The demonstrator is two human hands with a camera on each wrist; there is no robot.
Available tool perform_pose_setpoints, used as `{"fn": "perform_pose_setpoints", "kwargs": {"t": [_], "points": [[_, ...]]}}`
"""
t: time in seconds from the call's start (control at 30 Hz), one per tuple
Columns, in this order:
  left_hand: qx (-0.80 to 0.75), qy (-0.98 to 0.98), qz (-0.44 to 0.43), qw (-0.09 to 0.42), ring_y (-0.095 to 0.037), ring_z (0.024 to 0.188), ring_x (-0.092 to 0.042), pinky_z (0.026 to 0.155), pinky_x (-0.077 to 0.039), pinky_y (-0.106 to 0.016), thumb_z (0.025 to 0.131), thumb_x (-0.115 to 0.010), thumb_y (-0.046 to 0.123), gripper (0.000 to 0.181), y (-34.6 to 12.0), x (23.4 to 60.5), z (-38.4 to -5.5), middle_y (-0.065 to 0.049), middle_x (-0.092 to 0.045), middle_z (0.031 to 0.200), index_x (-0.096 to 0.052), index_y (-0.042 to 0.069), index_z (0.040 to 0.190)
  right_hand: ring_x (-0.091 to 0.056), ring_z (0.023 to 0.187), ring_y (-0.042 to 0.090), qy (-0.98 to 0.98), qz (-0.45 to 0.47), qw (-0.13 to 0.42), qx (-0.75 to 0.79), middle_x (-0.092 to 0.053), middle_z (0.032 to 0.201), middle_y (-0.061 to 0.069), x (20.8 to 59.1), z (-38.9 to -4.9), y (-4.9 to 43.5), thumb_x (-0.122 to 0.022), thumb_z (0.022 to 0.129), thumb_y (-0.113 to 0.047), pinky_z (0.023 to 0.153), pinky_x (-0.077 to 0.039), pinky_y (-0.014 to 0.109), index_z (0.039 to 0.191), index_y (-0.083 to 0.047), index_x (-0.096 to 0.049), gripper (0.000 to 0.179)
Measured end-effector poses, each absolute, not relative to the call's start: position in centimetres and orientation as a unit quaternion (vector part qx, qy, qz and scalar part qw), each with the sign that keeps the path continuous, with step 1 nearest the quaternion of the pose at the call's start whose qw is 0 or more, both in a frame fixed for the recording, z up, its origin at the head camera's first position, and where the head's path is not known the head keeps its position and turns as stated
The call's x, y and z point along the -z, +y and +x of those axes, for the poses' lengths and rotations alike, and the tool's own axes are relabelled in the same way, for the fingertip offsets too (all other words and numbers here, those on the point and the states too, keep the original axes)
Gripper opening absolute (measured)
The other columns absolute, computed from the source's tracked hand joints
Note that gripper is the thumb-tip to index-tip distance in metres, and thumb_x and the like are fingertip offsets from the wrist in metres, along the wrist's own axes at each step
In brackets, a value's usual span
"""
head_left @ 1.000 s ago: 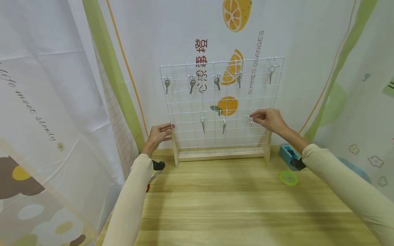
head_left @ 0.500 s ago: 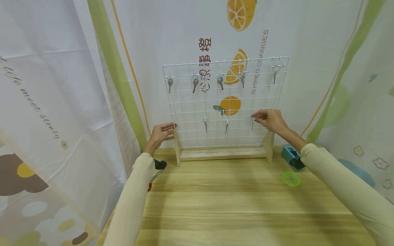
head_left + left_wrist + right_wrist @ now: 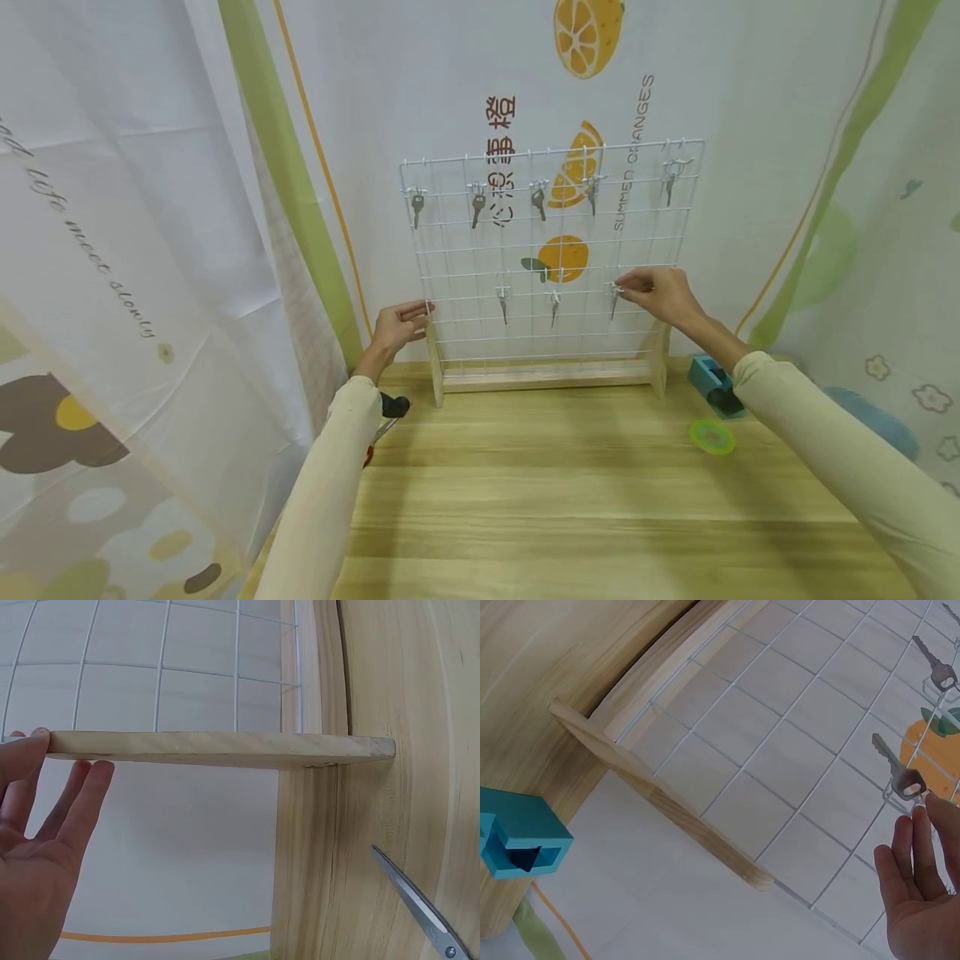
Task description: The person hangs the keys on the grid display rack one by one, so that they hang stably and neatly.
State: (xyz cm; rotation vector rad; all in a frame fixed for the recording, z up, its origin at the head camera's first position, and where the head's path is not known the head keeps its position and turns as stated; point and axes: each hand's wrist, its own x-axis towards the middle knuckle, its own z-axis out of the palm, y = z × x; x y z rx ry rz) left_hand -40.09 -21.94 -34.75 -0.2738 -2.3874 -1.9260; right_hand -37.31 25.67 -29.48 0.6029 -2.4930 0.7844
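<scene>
A white wire grid rack (image 3: pixel 551 247) with wooden feet stands upright at the back of the table. In the head view my left hand (image 3: pixel 397 327) holds its left edge; in the left wrist view the thumb and fingers lie on opposite sides of the wooden side post (image 3: pixel 217 744). My right hand (image 3: pixel 660 293) is at the grid's lower right, thumb and fingertips pinching a key (image 3: pixel 907 780) by its head, at a white hook. The contact is partly hidden by the fingers. Other keys hang from hooks, such as a lower middle key (image 3: pixel 555 312) and an upper left key (image 3: pixel 417 208).
Scissors (image 3: pixel 420 907) lie on the wooden table (image 3: pixel 540 500) by the left foot. A blue tape dispenser (image 3: pixel 708 379) and a yellow-green disc (image 3: pixel 712 437) sit at the right. Printed curtains (image 3: pixel 337 100) hang behind and at both sides.
The key at my right hand hangs more plainly below the fingertips than a second ago. Both hands stay at nearly the same places on the rack; the head view has shifted slightly.
</scene>
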Motion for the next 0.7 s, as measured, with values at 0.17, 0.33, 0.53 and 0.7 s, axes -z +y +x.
{"fn": "perform_pose_setpoints", "kwargs": {"t": [0.17, 0.33, 0.53, 0.7], "points": [[0.616, -0.781, -0.093, 0.044, -0.034, 0.133, -0.059, 0.104, -0.056, -0.045, 0.105, -0.062, 0.004, 0.045, -22.0, 34.7, -40.1, -0.017, -0.058, 0.148, -0.055, 0.002, 0.149, -0.075, 0.095, 0.041, -0.904, 0.212, 0.239, -0.283, -0.077, 0.104, 0.023, 29.7, -37.2, 26.5, -0.074, 0.097, -0.007, 0.083, -0.062, 0.054, 0.113, 0.004, -0.076, 0.02], [0.607, -0.786, -0.103, 0.047, -0.035, 0.133, -0.059, 0.103, -0.057, -0.042, 0.105, -0.063, 0.006, 0.048, -22.8, 34.6, -40.1, -0.017, -0.055, 0.151, -0.052, 0.002, 0.152, -0.073, 0.094, 0.043, -0.903, 0.22, 0.253, -0.269, -0.076, 0.102, 0.024, 30.1, -36.5, 27.8, -0.072, 0.099, -0.008, 0.084, -0.06, 0.058, 0.114, 0.006, -0.074, 0.02], [0.587, -0.799, -0.12, 0.057, -0.036, 0.136, -0.056, 0.1, -0.058, -0.04, 0.106, -0.06, 0.007, 0.05, -24.6, 34.4, -39.4, -0.017, -0.055, 0.151, -0.048, 0.001, 0.154, -0.071, 0.085, 0.044, -0.911, 0.205, 0.29, -0.21, -0.075, 0.107, 0.026, 30.8, -35.1, 29.4, -0.072, 0.099, -0.009, 0.066, -0.058, 0.055, 0.12, 0.004, -0.071, 0.025], [0.514, -0.841, -0.137, 0.1, -0.04, 0.135, -0.055, 0.107, -0.052, -0.053, 0.107, -0.062, 0.014, 0.047, -26.4, 34.1, -38.2, -0.023, -0.058, 0.146, -0.052, -0.001, 0.15, -0.068, 0.089, 0.047, -0.911, 0.172, 0.336, -0.165, -0.07, 0.12, 0.029, 31.7, -34.4, 31.0, -0.078, 0.095, -0.014, 0.049, -0.051, 0.05, 0.128, 0.001, -0.068, 0.037]]}}
